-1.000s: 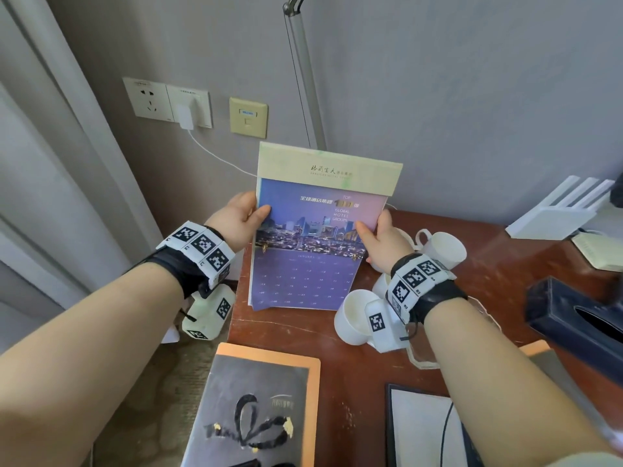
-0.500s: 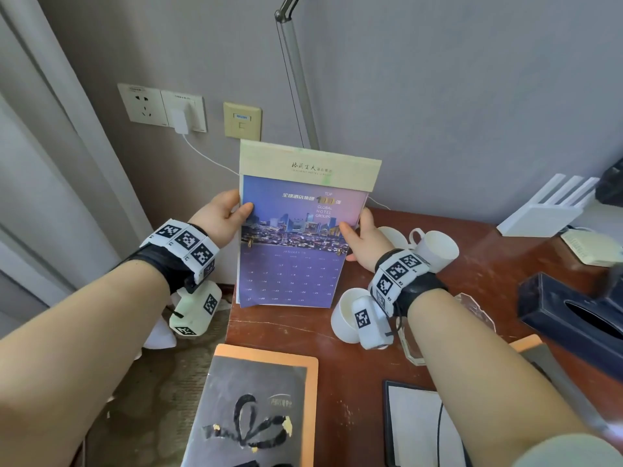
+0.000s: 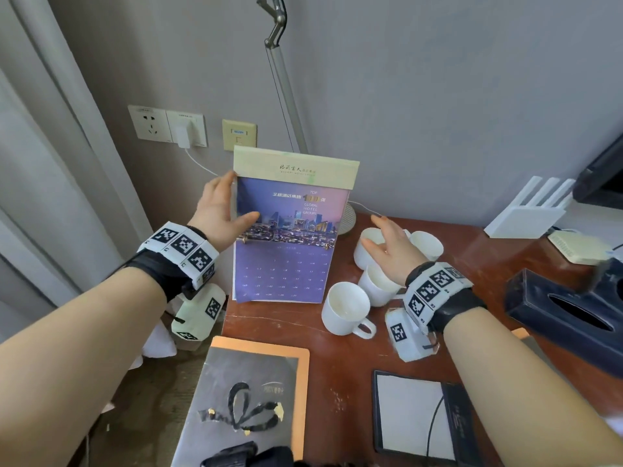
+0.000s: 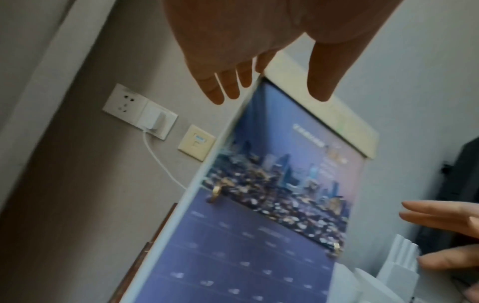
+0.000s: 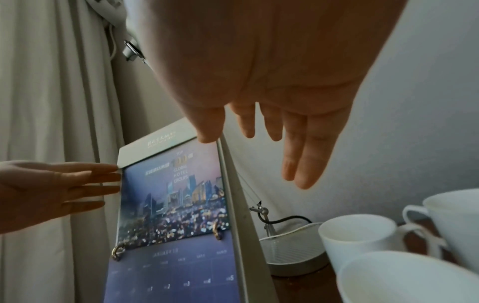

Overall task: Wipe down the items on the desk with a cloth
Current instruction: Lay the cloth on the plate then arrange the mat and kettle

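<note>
At the back-left corner of the bench [image 3: 435, 335] our desk calendar [image 3: 290, 230] stands upright, its foot on the wood near the left edge, purple city-skyline page facing us w/ a cream header strip on top. Our left hand [image 3: 220, 214] is at the calendar's left edge, fingers straight & spread; thumb lies across the front of the page, the other fingertips reach up beside the top-left corner. From the right wrist view those fingertips [image 5: 103, 176] sit right at the edge, touching or nearly so – we can't tell which. No curl, no grip. Our right hand [image 3: 391, 247] is clear of the calendar, hovering over the white cups [image 3: 371, 264] just right of it, palm down, fingers loose & extended, holding nothing. One cup [image 3: 345, 310] stands nearest us, handle toward the front edge. Behind the calendar a lamp base [image 3: 349, 219] & its arm rise along the wall. Front-left lies a dark book w/ orange border [image 3: 249, 406], front-centre a black-framed notepad [image 3: 421, 419], far right a dark tissue box [image 3: 569, 305] & white router [image 3: 529, 214]. No cloth shows in either hand
</note>
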Demonstrator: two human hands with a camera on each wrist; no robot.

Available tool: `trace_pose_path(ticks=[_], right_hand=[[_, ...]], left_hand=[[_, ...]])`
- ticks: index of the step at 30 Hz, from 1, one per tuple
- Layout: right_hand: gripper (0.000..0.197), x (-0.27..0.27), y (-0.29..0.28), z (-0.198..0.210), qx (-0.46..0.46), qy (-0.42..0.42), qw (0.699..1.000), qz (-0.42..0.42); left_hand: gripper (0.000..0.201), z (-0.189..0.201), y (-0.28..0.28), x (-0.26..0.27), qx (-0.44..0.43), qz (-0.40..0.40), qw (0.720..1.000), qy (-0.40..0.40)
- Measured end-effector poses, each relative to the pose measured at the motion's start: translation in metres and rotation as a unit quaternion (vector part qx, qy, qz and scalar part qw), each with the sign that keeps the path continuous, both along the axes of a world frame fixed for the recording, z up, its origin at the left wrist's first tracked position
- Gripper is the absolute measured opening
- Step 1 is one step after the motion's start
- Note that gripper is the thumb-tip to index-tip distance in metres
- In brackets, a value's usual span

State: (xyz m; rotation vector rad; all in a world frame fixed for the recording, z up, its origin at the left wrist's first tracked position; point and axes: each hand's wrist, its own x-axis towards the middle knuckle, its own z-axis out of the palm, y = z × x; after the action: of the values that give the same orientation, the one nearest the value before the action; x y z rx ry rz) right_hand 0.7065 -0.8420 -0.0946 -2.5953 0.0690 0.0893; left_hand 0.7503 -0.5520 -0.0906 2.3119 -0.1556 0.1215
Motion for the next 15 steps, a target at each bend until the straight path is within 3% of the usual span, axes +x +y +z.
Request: trace_pose_path(ticks=[4,10,15], right_hand=[[0.057,-0.039,-0.033,0.004,-0.015,0.018,1.0,-0.002],[0.058,-0.083,-0.082,0.002,-0.044,0.045,0.998,-0.014],[0.057,-0.104,-0.117,-0.004,-0.039,0.068,0.997,-0.011]], left_hand=[[0.093,0.007,-0.03,-0.017,-0.021,0.034,0.999,-0.028],[0.094,0.002,-0.044,-0.032,-0.047,0.124,0.991,0.016],[0.089,0.003,-0.099,-0.071,0.007,0.069,0.998,-0.01]])
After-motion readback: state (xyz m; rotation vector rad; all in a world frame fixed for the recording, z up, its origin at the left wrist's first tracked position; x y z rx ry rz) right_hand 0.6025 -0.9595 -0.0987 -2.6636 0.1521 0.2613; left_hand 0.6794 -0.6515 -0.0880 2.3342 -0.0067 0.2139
